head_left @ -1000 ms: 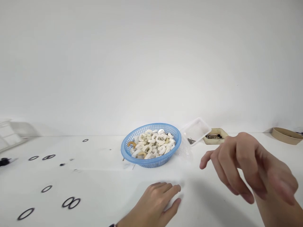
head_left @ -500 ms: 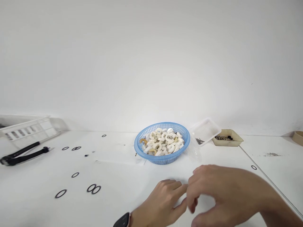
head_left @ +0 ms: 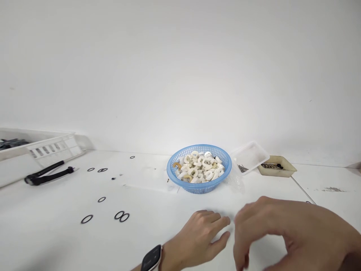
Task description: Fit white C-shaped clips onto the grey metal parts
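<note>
My left hand point(head_left: 201, 235), with a watch point(head_left: 151, 258) on its wrist, rests low over the white table in front of the blue basket point(head_left: 170, 174). Its thumb stands apart from the fingers, and nothing shows between them. To its right, my right hand point(head_left: 282, 226) is arched closer to the camera, fingers curved down and thumb spread away, with no object visible in it. A narrow gap separates the two hands. Many white ring-shaped pieces point(head_left: 200, 167) fill the basket, with a few yellowish ones among them.
Several black rings point(head_left: 87, 219) lie scattered on the left. Beyond them are a black two-handled tool point(head_left: 49, 175) and a white slotted basket point(head_left: 60, 150) beside a larger bin. Behind on the right sit a translucent tray point(head_left: 252, 155) and a beige tray point(head_left: 278, 172) with small metal parts.
My hands have drawn apart, the right one shifting rightward and closer to the camera. The view has turned slightly left, so more of the white bin shows.
</note>
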A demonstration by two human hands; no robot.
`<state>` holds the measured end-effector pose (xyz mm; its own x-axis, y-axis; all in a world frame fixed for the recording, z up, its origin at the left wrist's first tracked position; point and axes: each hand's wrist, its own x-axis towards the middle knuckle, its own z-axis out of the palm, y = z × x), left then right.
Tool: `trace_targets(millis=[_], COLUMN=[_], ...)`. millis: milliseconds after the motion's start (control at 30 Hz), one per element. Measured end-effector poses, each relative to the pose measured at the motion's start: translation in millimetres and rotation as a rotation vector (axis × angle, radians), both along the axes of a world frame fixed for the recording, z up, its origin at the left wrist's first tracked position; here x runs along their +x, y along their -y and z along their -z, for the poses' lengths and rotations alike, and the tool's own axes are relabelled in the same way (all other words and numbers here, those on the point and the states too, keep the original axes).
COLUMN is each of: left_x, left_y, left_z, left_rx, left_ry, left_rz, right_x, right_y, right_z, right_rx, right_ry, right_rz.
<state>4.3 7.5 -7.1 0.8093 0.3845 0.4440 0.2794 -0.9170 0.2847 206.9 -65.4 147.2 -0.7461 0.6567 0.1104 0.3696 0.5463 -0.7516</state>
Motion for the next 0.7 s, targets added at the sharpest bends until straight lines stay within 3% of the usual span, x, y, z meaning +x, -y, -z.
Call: trace_targets(millis=[133, 333, 500, 600, 700], left_x=[-0.4, -2.3, -3.0, -3.5, -3.6], left_y=[-0.7, -4.2, -1.7, -0.3, 0.0], left_z=[2.2, 0.0, -3.1, -5.1, -6.9], left_rx=[-0.011, 0.088, 0.100, 0.074, 0.094], left_ry=[0.047, 0.021, -0.029, -0.035, -0.039], left_rz=[0.016, 0.019, 0.006, 0.009, -0.002], right_x=[-6.6, -30.8, -37.8, -40.8, -46.0], right_y=[-2.1, -9.3, -11.2, -12.6, -8.2], right_z=[-1.2, 42.2, 84.6, 95.6, 93.5], right_rx=[0.009, 0.071, 0.174, 0.226, 0.270], right_ry=[0.230, 0.447, 0.480, 0.478, 0.486], right_rz=[0.168, -0.056, -0.044, -0.067, -0.100])
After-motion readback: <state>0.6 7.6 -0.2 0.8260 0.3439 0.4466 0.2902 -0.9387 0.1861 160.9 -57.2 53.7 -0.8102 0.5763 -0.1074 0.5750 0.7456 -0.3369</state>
